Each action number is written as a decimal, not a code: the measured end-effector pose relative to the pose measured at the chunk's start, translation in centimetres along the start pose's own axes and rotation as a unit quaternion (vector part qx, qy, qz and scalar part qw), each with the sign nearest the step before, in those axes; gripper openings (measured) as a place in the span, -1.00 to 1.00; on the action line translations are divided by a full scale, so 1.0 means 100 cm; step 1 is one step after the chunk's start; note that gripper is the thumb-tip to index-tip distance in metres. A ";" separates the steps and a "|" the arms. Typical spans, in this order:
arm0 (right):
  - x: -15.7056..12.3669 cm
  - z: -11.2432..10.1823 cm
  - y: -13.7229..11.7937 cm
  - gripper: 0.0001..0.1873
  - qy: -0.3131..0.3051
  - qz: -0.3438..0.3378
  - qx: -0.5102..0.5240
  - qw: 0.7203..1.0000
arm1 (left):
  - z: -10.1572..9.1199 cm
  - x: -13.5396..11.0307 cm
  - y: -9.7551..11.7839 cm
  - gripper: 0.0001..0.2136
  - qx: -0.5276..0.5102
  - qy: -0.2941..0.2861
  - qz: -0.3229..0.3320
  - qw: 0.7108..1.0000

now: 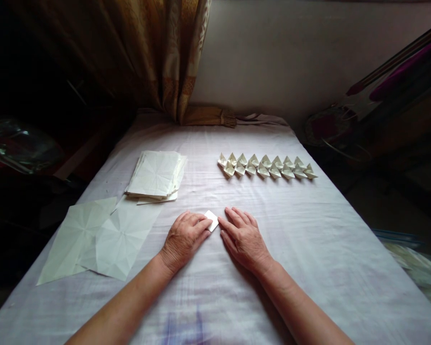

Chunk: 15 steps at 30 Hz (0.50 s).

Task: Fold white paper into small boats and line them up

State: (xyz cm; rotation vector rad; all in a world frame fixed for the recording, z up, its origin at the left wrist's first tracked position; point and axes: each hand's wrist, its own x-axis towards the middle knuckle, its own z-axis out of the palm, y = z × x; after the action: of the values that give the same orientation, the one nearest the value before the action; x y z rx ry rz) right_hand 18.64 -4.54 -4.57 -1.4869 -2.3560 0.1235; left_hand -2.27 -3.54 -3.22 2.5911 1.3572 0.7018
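A small folded piece of white paper (211,220) lies on the cloth between my hands. My left hand (186,238) grips its left side, thumb and fingers closed on the edge. At its right corner, my right hand (244,239) rests palm down with the fingers stretched out, the index fingertip touching the paper or just beside it. Beyond my right hand, several folded paper boats (263,168) stand in two close rows. A stack of creased paper sheets (156,173) sits beyond my left hand.
Two loose creased sheets (120,239) overlap on the left, partly beside the stack. A pale cloth (309,268) covers the table. A gold curtain (175,62) hangs down to the far edge, near a wall (290,62). Plastic bags (413,263) are low on the right.
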 end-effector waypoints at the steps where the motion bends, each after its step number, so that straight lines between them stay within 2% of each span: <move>1: 0.000 0.000 0.000 -0.63 0.002 -0.001 0.002 1.000 | 0.000 0.000 -0.001 -0.82 -0.014 -0.004 -0.006 1.000; 7: 0.001 -0.001 -0.001 -0.65 0.018 -0.007 0.024 1.000 | -0.001 0.005 -0.003 -0.85 -0.027 0.000 -0.019 0.999; 15: 0.010 0.004 -0.003 -0.78 0.068 -0.021 0.043 0.997 | 0.004 0.004 -0.005 -0.82 0.020 0.036 0.035 0.999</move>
State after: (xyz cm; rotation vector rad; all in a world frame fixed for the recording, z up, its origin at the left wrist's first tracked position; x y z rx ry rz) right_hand 17.85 -3.71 -4.63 -1.3611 -2.2430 0.1069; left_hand -2.26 -2.84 -3.58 2.6808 1.3205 0.7946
